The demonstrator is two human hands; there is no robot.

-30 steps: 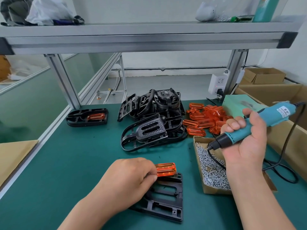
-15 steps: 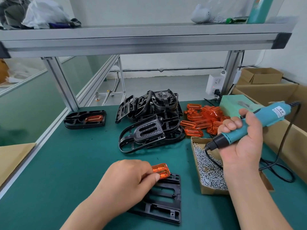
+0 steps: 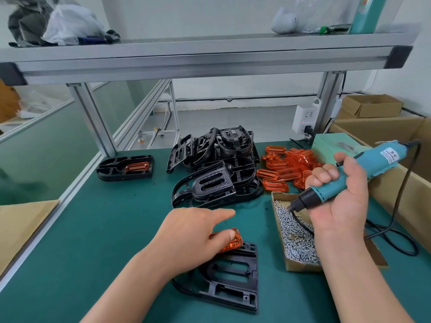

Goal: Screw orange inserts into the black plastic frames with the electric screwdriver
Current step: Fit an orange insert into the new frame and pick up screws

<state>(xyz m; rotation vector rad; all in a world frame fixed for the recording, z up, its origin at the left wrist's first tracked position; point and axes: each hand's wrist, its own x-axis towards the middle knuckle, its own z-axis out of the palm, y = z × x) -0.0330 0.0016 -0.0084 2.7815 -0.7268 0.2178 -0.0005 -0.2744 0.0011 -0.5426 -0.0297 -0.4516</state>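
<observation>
Lowered screwdriver (image 3: 382, 160) tip into screw box (image 3: 279, 196) — gripped in right hand (image 3: 345, 201); left hand (image 3: 186, 236) pinching insert (image 3: 234, 244) against near frame (image 3: 233, 289) — forefinger out.

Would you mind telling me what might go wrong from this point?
The translucent orange insert, held by the left hand, rests at the far edge of the flat black plastic frame; it may shift before screwing.
The teal electric screwdriver in the right hand dips into the cardboard box of small silver screws; a picked-up screw might drop off.
</observation>
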